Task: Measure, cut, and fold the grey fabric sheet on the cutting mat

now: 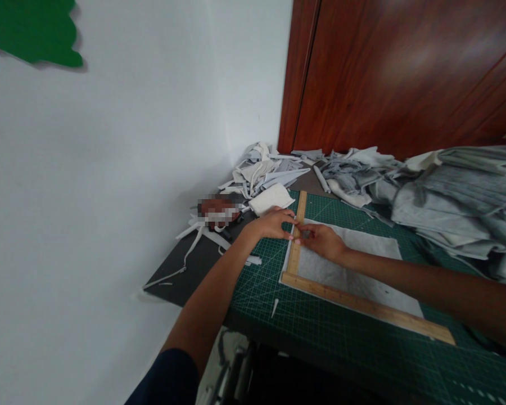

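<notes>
A pale grey cloth (pixel 362 242) lies flat on a green cutting mat (pixel 257 298). Two wooden ruler arms form an L on it: a shorter wooden ruler (pixel 294 259) along its left side and a longer wooden ruler (pixel 371 308) along its near edge. Whether they are joined at the corner, I cannot tell. My left hand (pixel 274 223) reaches in from the left, its bent fingers and thumb at the shorter ruler's outer edge. From the right, my right hand (pixel 322 242) closes its fingertips on the same ruler, opposite the left. Its forearm crosses above the cloth.
Grey and off-white fabric scraps (pixel 261 169) are heaped at the back corner by the wall. A large pile of folded grey cloth (pixel 459 191) stands at the right. A folded cream cloth (pixel 272 198) sits just beyond my left hand. A small white sliver (pixel 275 307) lies near the front.
</notes>
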### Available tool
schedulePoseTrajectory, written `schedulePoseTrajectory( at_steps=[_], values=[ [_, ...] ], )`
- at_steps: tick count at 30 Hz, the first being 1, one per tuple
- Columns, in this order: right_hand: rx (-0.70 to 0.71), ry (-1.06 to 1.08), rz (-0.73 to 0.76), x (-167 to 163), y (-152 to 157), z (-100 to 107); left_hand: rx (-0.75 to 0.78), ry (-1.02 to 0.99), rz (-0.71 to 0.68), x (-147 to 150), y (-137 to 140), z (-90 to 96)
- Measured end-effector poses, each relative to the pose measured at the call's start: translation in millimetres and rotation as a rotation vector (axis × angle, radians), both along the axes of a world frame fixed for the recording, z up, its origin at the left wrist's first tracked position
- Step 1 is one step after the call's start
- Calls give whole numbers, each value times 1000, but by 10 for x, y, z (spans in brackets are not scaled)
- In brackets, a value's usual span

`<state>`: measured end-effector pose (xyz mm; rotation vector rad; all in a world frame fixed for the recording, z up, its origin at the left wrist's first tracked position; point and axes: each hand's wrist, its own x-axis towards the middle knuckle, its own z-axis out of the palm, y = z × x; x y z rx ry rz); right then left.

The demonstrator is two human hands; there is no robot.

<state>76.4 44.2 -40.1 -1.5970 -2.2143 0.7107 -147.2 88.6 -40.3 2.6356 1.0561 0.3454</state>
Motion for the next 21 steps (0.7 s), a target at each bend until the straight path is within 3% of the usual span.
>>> schedulePoseTrajectory(
  at_steps=[21],
  values=[
    [6,42,23,8,10,-56,46,-44,52,70,-23,-33]
  ],
)
